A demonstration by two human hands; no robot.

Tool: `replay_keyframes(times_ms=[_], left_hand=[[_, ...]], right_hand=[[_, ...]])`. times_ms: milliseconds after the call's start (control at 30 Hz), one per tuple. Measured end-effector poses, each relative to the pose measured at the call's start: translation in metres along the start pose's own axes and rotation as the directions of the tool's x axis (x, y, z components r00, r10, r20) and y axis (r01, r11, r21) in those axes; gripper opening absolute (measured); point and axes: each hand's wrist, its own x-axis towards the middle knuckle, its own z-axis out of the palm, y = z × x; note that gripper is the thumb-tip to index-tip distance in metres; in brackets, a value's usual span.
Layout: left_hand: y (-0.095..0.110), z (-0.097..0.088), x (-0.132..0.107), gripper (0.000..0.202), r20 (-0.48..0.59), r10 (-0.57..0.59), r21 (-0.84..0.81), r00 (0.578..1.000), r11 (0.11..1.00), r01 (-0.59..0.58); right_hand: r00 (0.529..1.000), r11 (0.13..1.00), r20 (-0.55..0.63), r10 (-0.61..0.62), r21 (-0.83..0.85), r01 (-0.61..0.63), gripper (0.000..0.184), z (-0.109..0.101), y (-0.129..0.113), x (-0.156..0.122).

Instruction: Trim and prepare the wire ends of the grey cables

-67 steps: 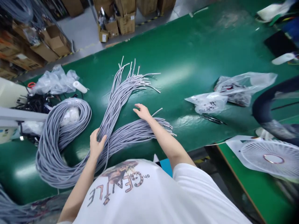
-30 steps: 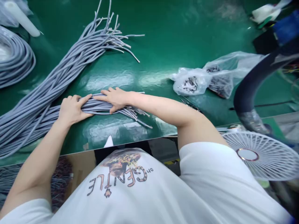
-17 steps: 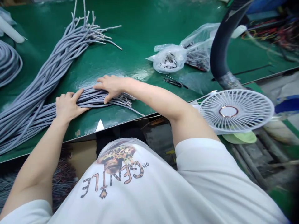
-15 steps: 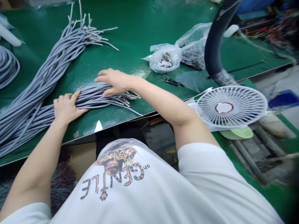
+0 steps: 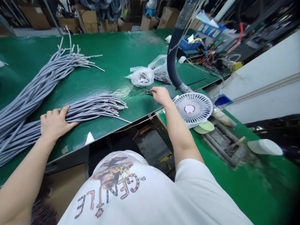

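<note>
My left hand (image 5: 53, 123) lies across a bundle of grey cables (image 5: 91, 107), fingers over its far side and thumb along the near side. The cut ends of this bundle fan out to the right. My right hand (image 5: 161, 95) is closed at a small pair of dark snips (image 5: 147, 91) on the green table; part of the tool shows left of the fingertips, and the rest is hidden under the hand. A second, thicker bundle of grey cables (image 5: 47, 75) slants behind my left hand.
Clear plastic bags (image 5: 142, 76) with small pieces stand beyond the snips. A black flexible hose (image 5: 172, 59) comes down beside them. A white fan (image 5: 193, 109) is right of my right forearm. Coloured wires (image 5: 208, 59) and a blue bin (image 5: 189, 43) lie at the back right.
My right hand has left the cable ends, moved right and closed at the snips. My left hand stays on the bundle. The view has tilted up and turned to the right.
</note>
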Motion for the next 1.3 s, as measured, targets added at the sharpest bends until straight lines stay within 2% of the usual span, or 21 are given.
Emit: replay_keyframes(times_ms=[133,333,433,567,667,733,767,833,867,967,1033,1067,1133,1200,1233,1300], left_hand=[[0.000,-0.003,-0.001,0.083,0.018,0.034,-0.009,0.999,0.999,-0.034],[0.000,0.000,-0.004,0.081,-0.012,0.027,-0.023,1.000,0.999,-0.027],[0.002,0.003,-0.004,0.082,-0.024,0.024,-0.024,0.999,0.999,-0.024],[-0.005,0.010,-0.002,0.085,0.000,0.027,-0.050,1.000,0.998,-0.027],[-0.022,0.009,0.004,0.085,0.067,0.081,-0.233,0.994,0.970,-0.063],[-0.029,-0.003,0.013,0.080,0.070,0.153,-0.464,0.986,0.880,-0.104],[-0.027,-0.012,0.020,0.075,0.019,0.173,-0.568,0.985,0.813,-0.131],[-0.008,-0.037,0.040,0.062,-0.155,0.190,-0.630,0.969,0.737,-0.245],[0.010,-0.049,0.054,0.054,-0.240,0.237,-0.620,0.941,0.708,-0.337],[0.084,-0.076,0.104,0.041,-0.388,0.394,-0.541,0.833,0.634,-0.552],[0.137,-0.079,0.141,0.036,-0.427,0.417,-0.487,0.802,0.641,-0.593],[0.159,-0.077,0.158,0.034,-0.424,0.395,-0.482,0.815,0.664,-0.572],[0.193,-0.068,0.187,0.031,-0.370,0.331,-0.509,0.868,0.709,-0.488],[0.212,-0.059,0.207,0.027,-0.308,0.340,-0.513,0.889,0.727,-0.456],[0.216,-0.056,0.214,0.026,-0.282,0.356,-0.510,0.891,0.732,-0.453],[0.219,-0.052,0.223,0.030,-0.242,0.397,-0.495,0.885,0.734,-0.465]], right_hand=[[0.981,0.985,0.147,0.124,-0.134,-0.105,0.033,0.010,0.002,0.027],[0.966,0.980,0.203,0.163,-0.149,-0.134,0.028,0.027,0.006,0.037],[0.980,0.986,0.154,0.122,-0.136,-0.101,0.029,0.029,-0.002,0.034],[1.000,0.989,-0.025,-0.003,-0.149,-0.001,0.036,0.026,-0.014,0.042],[0.996,0.981,-0.044,-0.080,-0.182,0.070,0.035,0.026,-0.016,0.062],[0.987,0.972,-0.017,-0.163,-0.173,0.157,0.034,0.026,-0.017,0.077],[0.976,0.964,-0.004,-0.216,-0.157,0.213,0.035,0.027,-0.019,0.084],[0.946,0.938,0.008,-0.325,-0.122,0.323,0.035,0.029,-0.028,0.092],[0.928,0.922,0.014,-0.372,-0.109,0.371,0.034,0.031,-0.034,0.092],[0.888,0.883,0.025,-0.460,-0.095,0.460,0.030,0.038,-0.056,0.083],[0.859,0.857,0.010,-0.512,-0.072,0.511,0.029,0.040,-0.065,0.074],[0.847,0.847,-0.022,-0.531,-0.043,0.530,0.029,0.040,-0.066,0.070],[0.849,0.855,-0.146,-0.507,0.042,0.518,0.029,0.037,-0.062,0.067],[0.895,0.904,-0.245,-0.372,0.123,0.409,0.029,0.032,-0.052,0.071],[0.926,0.933,-0.239,-0.291,0.141,0.330,0.029,0.030,-0.046,0.075],[0.971,0.969,-0.148,-0.187,0.134,0.207,0.027,0.028,-0.036,0.083]])
